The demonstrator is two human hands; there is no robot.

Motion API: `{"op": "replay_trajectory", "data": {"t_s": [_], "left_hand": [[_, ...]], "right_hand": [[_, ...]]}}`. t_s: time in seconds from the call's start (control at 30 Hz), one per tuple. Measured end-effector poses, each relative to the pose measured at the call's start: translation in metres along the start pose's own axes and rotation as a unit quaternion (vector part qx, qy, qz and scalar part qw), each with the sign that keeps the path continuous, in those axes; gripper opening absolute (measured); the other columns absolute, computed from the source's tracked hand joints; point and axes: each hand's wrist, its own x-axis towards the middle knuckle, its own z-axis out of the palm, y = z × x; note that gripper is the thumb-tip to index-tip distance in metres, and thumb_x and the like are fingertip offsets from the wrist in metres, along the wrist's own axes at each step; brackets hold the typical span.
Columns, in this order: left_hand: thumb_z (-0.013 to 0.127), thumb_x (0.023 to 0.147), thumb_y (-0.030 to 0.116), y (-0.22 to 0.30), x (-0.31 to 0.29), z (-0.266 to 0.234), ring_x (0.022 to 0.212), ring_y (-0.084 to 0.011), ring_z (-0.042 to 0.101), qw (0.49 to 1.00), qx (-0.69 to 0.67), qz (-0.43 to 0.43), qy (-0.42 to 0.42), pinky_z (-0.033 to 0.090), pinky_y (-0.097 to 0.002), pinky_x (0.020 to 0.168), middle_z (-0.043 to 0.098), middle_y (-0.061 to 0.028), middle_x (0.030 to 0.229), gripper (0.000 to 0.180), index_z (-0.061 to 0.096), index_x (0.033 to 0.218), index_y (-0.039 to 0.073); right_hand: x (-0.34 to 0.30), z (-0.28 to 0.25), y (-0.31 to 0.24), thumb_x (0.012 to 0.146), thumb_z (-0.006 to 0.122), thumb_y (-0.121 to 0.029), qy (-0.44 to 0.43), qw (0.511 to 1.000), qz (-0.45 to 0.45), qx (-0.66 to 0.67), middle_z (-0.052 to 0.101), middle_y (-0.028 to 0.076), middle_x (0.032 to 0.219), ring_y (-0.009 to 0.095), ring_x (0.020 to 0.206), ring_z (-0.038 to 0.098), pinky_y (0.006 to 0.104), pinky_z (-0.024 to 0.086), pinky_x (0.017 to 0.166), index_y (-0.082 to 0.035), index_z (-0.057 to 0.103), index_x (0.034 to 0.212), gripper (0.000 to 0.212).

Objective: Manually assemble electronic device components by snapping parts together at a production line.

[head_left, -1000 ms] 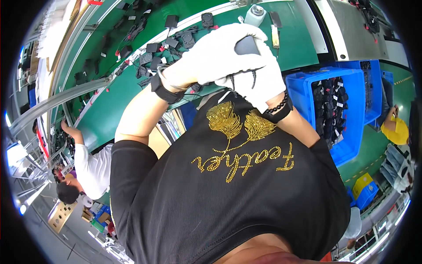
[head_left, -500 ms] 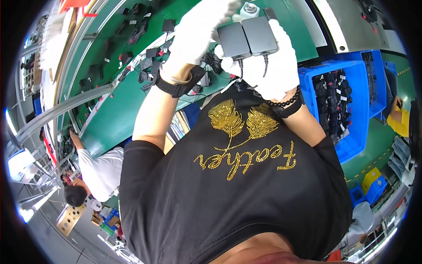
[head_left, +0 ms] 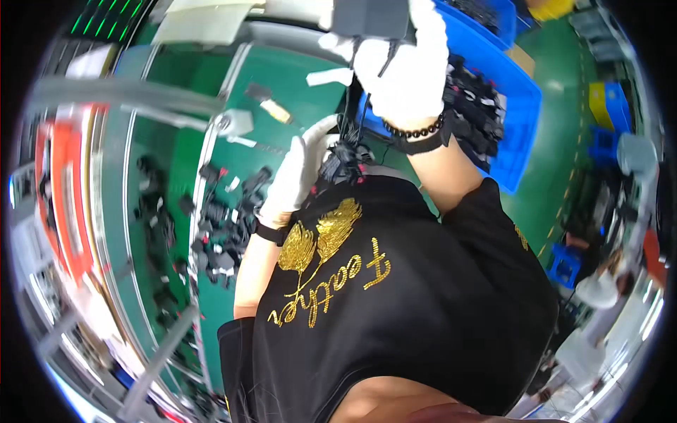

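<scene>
In my right hand, white-gloved and closed, are black power adapters at the top edge, partly cut off by the frame. Two short cords come down from them. A white tag sticks out beside the cords. My left hand, also in a white glove, is lower and to the left, curled against a bundle of black cables close to my shirt. Its fingertips are partly hidden and blurred.
A blue bin filled with black adapters stands to the right of my right arm. On the green bench lie a tool with a pale yellow handle and several loose black adapters. Grey metal rails cross on the left.
My view has swung round to the right. My left hand has dropped from beside the adapters to the cable bundle below, while my right hand keeps hold of the adapters.
</scene>
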Motion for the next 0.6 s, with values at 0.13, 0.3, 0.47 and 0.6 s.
{"op": "replay_trajectory", "data": {"t_s": [0.13,0.3,0.47,0.6], "left_hand": [[0.054,0.095,0.023,-0.023,0.066,0.013,0.116,-0.0259,0.055,0.949,-0.203,-0.173,-0.167,0.052,-0.0380,0.089,0.046,-0.0196,0.134,0.063,0.025,0.144,-0.004],[0.050,0.094,0.006,-0.071,0.151,0.049,0.069,-0.0173,0.063,0.929,-0.203,-0.282,-0.131,0.057,-0.0350,0.072,0.064,-0.0144,0.106,0.044,0.037,0.136,-0.002],[0.050,0.093,0.005,-0.116,0.244,0.069,0.058,-0.0120,0.054,0.950,0.029,-0.312,-0.014,0.054,-0.0295,0.055,0.065,-0.0091,0.090,0.031,0.047,0.123,-0.003],[0.053,0.093,0.011,-0.146,0.296,0.079,0.065,-0.0138,0.058,0.931,0.164,-0.326,-0.001,0.055,-0.0289,0.059,0.065,-0.0097,0.097,0.045,0.042,0.133,-0.004]], "right_hand": [[-0.010,-0.080,-0.084,0.094,0.058,-0.021,0.079,0.885,-0.301,-0.346,0.031,0.010,0.146,0.033,0.099,0.062,0.0452,0.059,0.065,-0.021,0.019,0.149,0.067],[-0.016,-0.146,-0.186,0.090,0.061,-0.029,0.319,0.783,-0.418,-0.332,0.060,0.008,0.092,0.027,0.078,0.064,0.0406,0.058,0.062,-0.011,0.048,0.119,0.036],[-0.015,-0.246,-0.221,0.087,0.066,-0.024,0.499,0.601,-0.381,-0.495,0.059,0.010,0.097,0.015,0.076,0.058,0.0269,0.053,0.059,-0.002,0.037,0.139,0.064],[-0.013,-0.339,-0.222,0.077,0.073,-0.039,0.568,0.329,-0.306,-0.690,0.047,0.030,0.129,0.043,0.114,0.050,0.0488,0.037,0.102,0.004,0.039,0.137,0.080]]}}
